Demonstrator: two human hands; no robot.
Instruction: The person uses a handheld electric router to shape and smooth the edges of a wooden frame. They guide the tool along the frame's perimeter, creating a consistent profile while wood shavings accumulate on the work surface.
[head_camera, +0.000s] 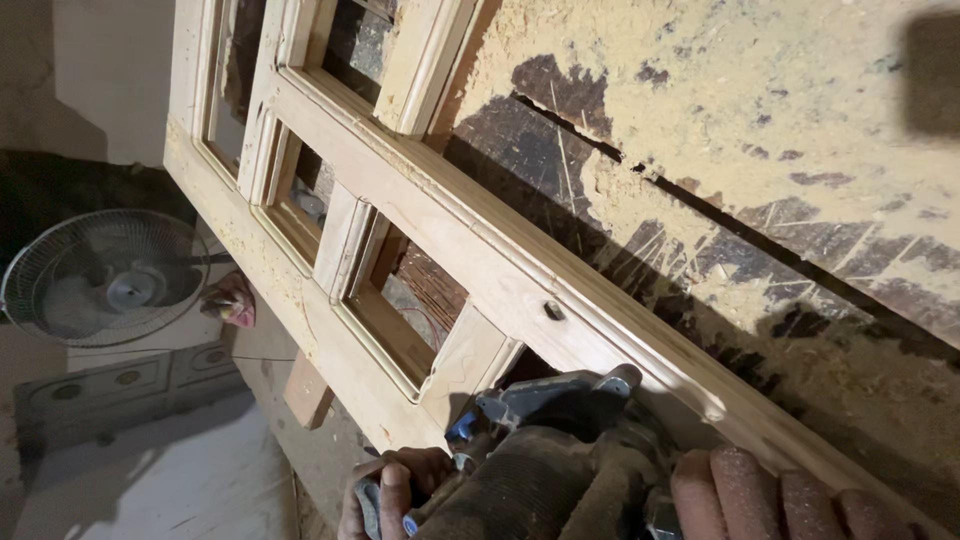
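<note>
- A sawdust-coated table (800, 150) is seen in a workshop, with a fan (100, 275) on the floor beyond its left edge.
- A pale wooden window frame (420, 250) is laid along the table's near edge.
- A dusty power tool (550, 450) is clamped by the left hand (395, 490) and the right hand (780, 495), pressed against the frame.

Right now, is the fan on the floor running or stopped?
Cannot tell. The fan stands upright behind its wire guard, but one frame shows no clear blade blur or stillness.
</note>
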